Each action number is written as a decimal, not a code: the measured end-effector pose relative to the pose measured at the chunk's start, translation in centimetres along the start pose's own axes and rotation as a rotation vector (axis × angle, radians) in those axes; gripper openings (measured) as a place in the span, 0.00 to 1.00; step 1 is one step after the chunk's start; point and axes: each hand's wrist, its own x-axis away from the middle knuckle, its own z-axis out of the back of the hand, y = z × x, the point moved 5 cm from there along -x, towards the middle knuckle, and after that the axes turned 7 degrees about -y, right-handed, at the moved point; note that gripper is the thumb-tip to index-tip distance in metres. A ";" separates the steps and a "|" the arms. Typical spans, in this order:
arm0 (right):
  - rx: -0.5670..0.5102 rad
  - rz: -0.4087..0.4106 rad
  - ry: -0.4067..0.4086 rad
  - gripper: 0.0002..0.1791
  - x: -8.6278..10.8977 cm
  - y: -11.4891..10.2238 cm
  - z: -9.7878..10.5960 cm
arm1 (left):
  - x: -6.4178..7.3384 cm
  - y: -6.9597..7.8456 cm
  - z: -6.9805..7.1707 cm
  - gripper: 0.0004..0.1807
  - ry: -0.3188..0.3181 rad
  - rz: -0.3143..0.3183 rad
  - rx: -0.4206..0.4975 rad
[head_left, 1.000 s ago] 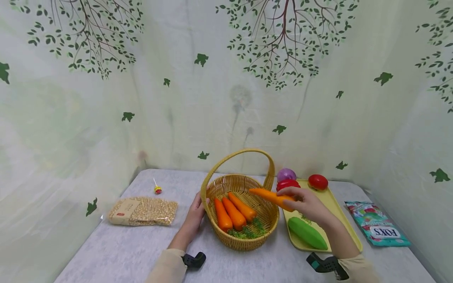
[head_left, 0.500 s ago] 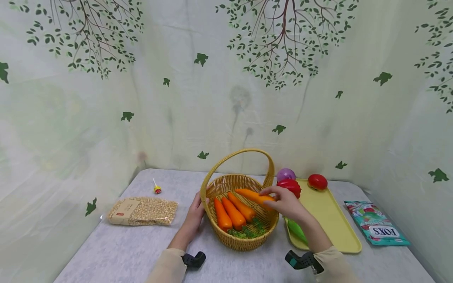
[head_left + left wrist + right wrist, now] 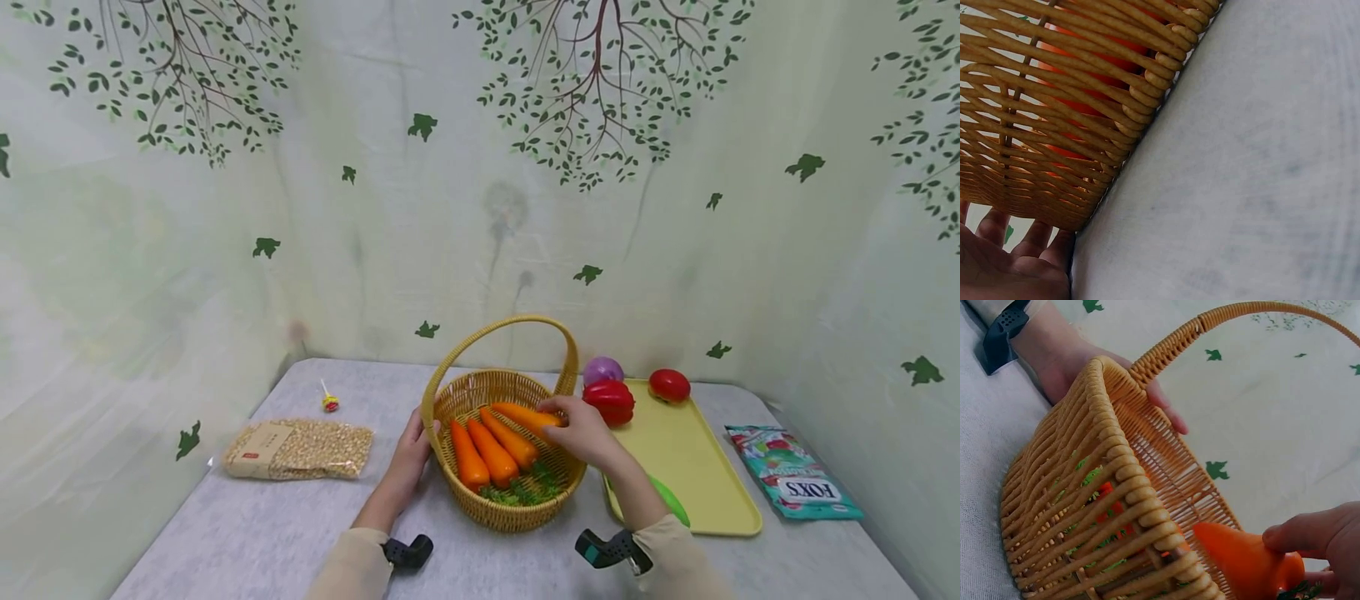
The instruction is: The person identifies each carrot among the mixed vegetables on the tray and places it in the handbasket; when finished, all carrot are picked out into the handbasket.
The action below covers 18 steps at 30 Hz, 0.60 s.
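A wicker basket (image 3: 510,518) with an arched handle stands on the table, holding three orange carrots (image 3: 493,454) with green tops. My left hand (image 3: 408,457) rests against the basket's left side, its fingers (image 3: 1036,236) extended along the outer wall. Over the right part of the basket, my right hand (image 3: 583,429) pinches a fourth carrot (image 3: 519,414) near its thick end between thumb and fingers. The tip of this carrot (image 3: 1235,550) points left, beside the others. Its leafy end is mostly hidden by the hand.
A yellow tray (image 3: 690,450) lies to the right, with a red pepper (image 3: 609,402), a red tomato (image 3: 669,386) and a partly hidden green vegetable (image 3: 671,500). A purple onion (image 3: 603,370) sits behind. Also present are a candy bag (image 3: 793,472), a grain bag (image 3: 300,448) and a lollipop (image 3: 330,402).
My right hand has carried the carrot left from over the tray's edge and down into the basket, beside the other carrots. My left hand has stayed at the basket's side.
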 end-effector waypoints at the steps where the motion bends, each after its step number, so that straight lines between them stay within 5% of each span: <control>1: 0.011 0.008 0.003 0.15 -0.1 -0.1 -0.1 | 0.0 0.0 0.0 0.26 0.000 0.001 0.000; 18: 0.146 0.001 -0.023 0.10 -1.9 -1.3 -1.6 | -0.2 -0.1 0.0 0.26 -0.005 0.003 -0.007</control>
